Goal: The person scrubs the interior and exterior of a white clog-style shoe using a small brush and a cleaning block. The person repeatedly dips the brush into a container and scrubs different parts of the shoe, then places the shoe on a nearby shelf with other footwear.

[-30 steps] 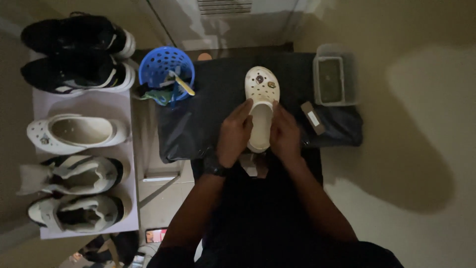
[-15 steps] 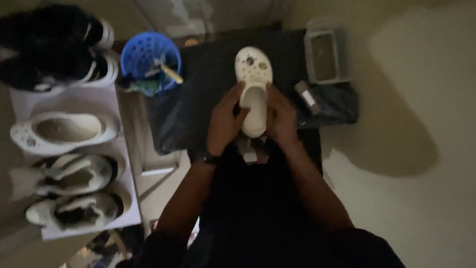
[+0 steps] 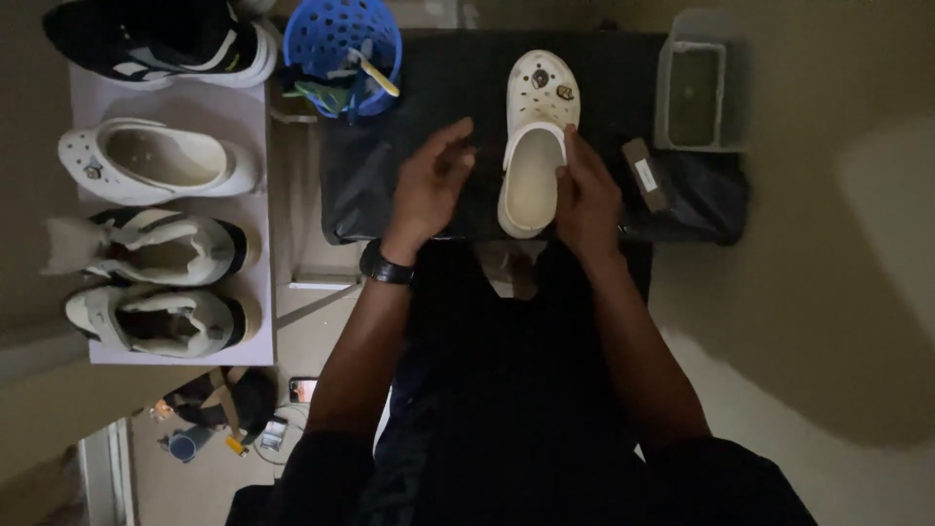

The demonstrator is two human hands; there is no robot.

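Fingers of the right hand [image 3: 586, 200] press the side of a cream clog [image 3: 534, 146] lying toe-away on the dark surface [image 3: 438, 97]; the left hand [image 3: 429, 185] hovers beside it, grip open, fingers loosely curled.

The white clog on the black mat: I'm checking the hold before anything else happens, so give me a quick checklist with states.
1. White clog lies flat on the black mat, toe pointing away: ok.
2. Right hand touches the clog's side: ok.
3. Left hand on the clog: not ok, open beside it.
4. Grip closed around the clog: cannot tell.
5. Blue basket apart from the clog: ok.
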